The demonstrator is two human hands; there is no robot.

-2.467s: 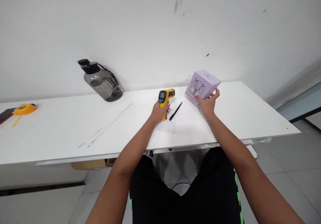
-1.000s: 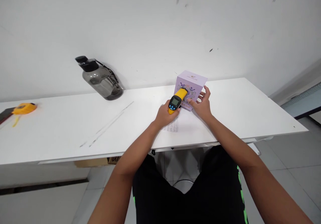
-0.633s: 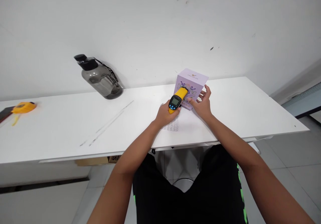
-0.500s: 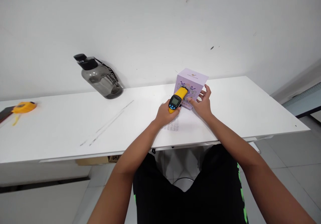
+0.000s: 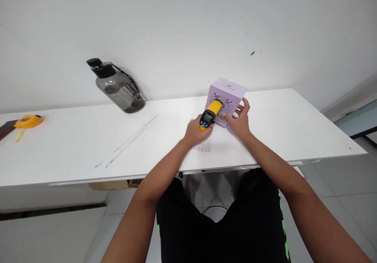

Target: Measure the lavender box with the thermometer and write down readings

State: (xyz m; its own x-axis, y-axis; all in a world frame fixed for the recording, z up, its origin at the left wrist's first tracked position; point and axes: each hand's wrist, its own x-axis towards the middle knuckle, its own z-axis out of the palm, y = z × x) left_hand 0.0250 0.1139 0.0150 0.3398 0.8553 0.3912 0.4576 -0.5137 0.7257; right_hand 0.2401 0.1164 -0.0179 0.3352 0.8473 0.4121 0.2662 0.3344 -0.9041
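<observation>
My left hand (image 5: 196,132) is wrapped round the handle of a yellow and black infrared thermometer (image 5: 214,108), whose small grey screen and blue buttons face up toward me. Its front end points at a light purple box (image 5: 229,87) with a floral print, close against the printed face; whether they touch I cannot tell. My right hand (image 5: 240,122) grips the box by its right side, thumb on the front and fingers behind the edge. The box stands on the white table (image 5: 282,129), its lower part partly covered by the thermometer.
A grey see-through water bottle (image 5: 119,90) with a black lid and strap stands near the wall at left. A yellow tape measure (image 5: 28,121) lies at the far left beside a dark object (image 5: 6,128). Dark scribbles (image 5: 203,145) mark the tabletop near my left wrist.
The whole view has shifted slightly. Both hands, the thermometer and the box hold nearly the same positions relative to each other.
</observation>
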